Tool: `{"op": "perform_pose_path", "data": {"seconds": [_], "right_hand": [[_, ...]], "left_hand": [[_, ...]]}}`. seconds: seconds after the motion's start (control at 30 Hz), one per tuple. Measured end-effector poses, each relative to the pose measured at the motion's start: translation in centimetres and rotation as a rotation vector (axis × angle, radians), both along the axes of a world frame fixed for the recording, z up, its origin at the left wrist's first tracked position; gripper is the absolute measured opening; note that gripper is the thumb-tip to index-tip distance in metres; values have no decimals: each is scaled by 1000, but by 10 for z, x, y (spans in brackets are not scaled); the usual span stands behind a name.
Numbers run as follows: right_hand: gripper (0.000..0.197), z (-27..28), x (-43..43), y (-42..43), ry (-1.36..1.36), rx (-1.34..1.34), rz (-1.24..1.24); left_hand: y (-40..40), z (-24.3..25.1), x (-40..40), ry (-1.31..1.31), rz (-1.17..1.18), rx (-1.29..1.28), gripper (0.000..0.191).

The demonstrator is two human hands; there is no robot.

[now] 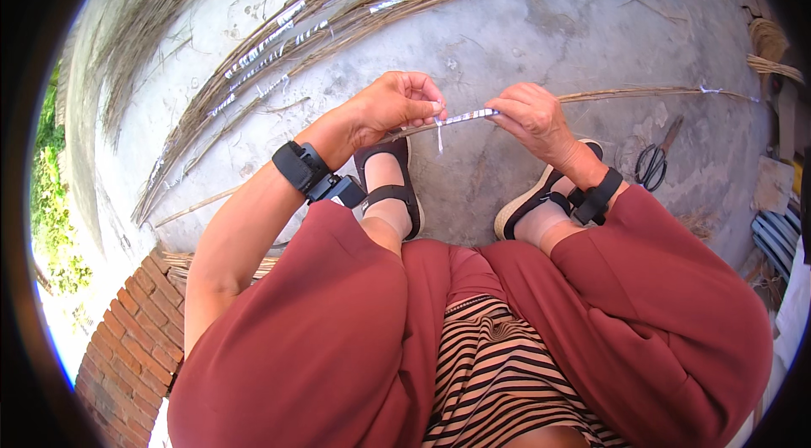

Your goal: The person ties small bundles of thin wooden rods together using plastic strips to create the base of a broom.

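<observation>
A long, thin bundle of brown twigs (608,94) runs across in front of me, above my feet. A printed, whitish plastic strip (467,117) is wound around its middle. My right hand (532,118) is closed around the bundle at the right end of this wrapping. At its left end, my left hand (405,103) pinches what looks like the strip's end between thumb and fingertips. A short white tail of strip hangs down just beside those fingertips. The part of the bundle behind my left hand and wrist is hidden.
Several wrapped twig bundles (393,1) lie across the concrete floor beyond my hands. Loose brushwood (158,11) is heaped at the upper left. Black-handled scissors (652,163) lie right of my right foot. A brick edge (130,346) is at lower left, and a coiled bundle (768,42) at far right.
</observation>
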State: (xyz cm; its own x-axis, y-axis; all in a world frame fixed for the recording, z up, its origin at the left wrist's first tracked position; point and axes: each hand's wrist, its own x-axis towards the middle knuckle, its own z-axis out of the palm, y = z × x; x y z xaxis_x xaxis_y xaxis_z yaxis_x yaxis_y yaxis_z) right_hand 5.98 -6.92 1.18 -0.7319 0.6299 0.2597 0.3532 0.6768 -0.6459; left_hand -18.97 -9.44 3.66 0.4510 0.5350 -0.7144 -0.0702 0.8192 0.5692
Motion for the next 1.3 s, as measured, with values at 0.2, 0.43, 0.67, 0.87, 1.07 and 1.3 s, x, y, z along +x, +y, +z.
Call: {"op": "perform_pose_path", "data": {"seconds": [0.2, 0.43, 0.67, 0.87, 1.07, 1.3], "right_hand": [[26, 4, -10, 13, -117, -297, 24], [33, 20, -39, 9, -38, -288, 275], [9, -4, -38, 4, 97, -899, 88], [11, 0, -36, 12, 76, -1100, 14], [16, -2, -35, 12, -8, -1087, -24], [26, 17, -42, 5, -293, -573, 155]], "left_hand": [[-8, -22, -2, 6, 65, 10, 7], [-13, -34, 14, -179, 236, -118, 7], [-20, -46, 10, -256, 214, -193, 7], [-22, -48, 15, -284, 219, -222, 8], [-21, -50, 18, -262, 182, -229, 9], [-25, -62, 13, -293, 198, -245, 7]]}}
